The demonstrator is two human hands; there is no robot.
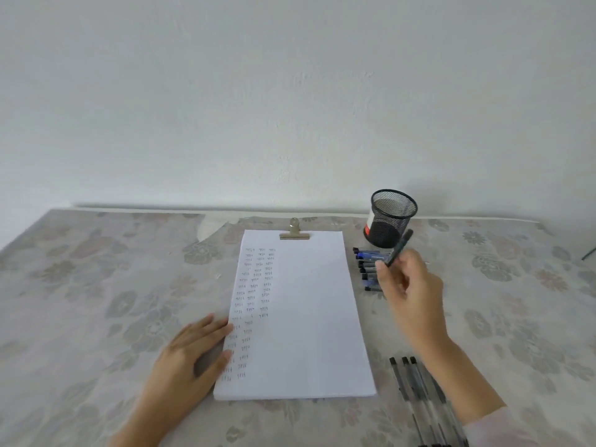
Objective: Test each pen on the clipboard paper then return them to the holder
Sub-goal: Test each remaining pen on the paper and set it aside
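Note:
White paper lies on a clipboard under a brass clip, its left columns filled with small pen marks. My left hand rests flat on the paper's left edge, fingers apart. My right hand holds a dark pen raised and tilted, right of the paper and just below the black mesh holder, which looks empty. Several blue-capped pens lie in a row beside the holder, partly hidden by my right hand. Three clear black-capped pens lie at the near right beside my forearm.
The table is covered by a pale floral cloth and stands against a white wall. A red and white label shows on the holder's side. A thin dark object pokes in at the right edge.

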